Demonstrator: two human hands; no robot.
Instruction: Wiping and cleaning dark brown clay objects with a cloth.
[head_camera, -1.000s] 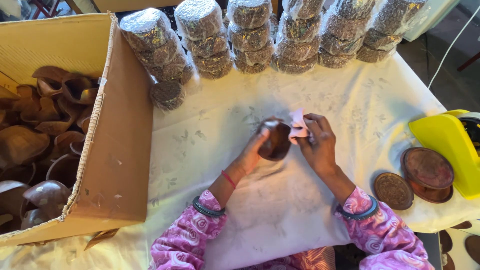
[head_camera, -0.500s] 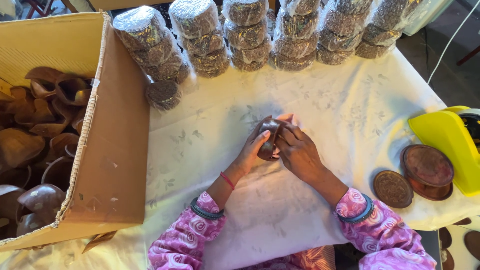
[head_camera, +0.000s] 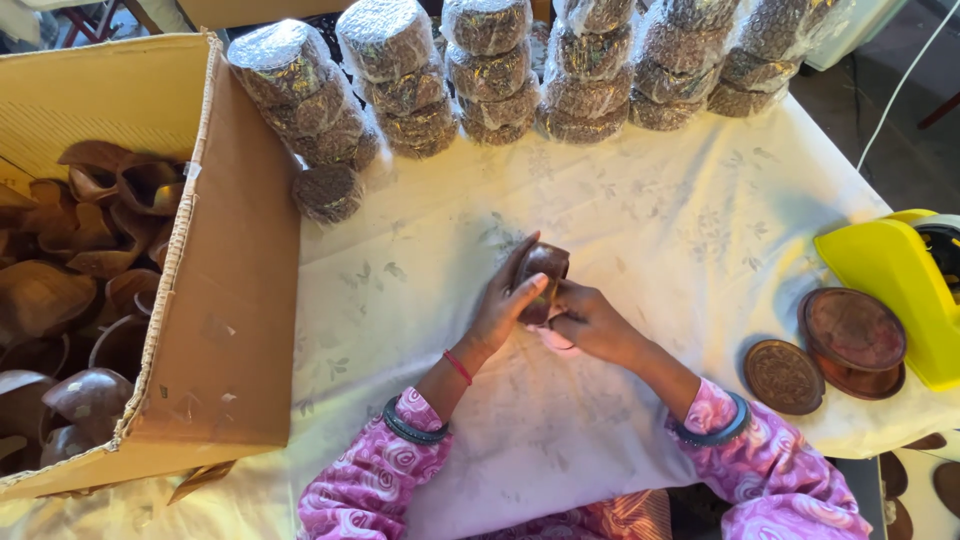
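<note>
My left hand (head_camera: 505, 305) grips a small dark wooden bowl (head_camera: 541, 272) above the white tablecloth (head_camera: 650, 210), near the table's middle. My right hand (head_camera: 590, 322) is pressed against the bowl's lower side, its fingers closed on a pink cloth (head_camera: 556, 340) that peeks out beneath it. Most of the cloth is hidden under the hand. Both wrists wear dark bangles and pink patterned sleeves.
A big cardboard box (head_camera: 235, 300) at the left holds several dark wooden bowls (head_camera: 60, 300). Stacks of bubble-wrapped round pieces (head_camera: 500, 70) line the far edge. Round carved wooden discs (head_camera: 785, 377) and a yellow plastic object (head_camera: 895, 280) lie at the right.
The right hand, which held the pink cloth up beside the bowl, has come down across the bowl to its lower side. The bowl stayed in the left hand.
</note>
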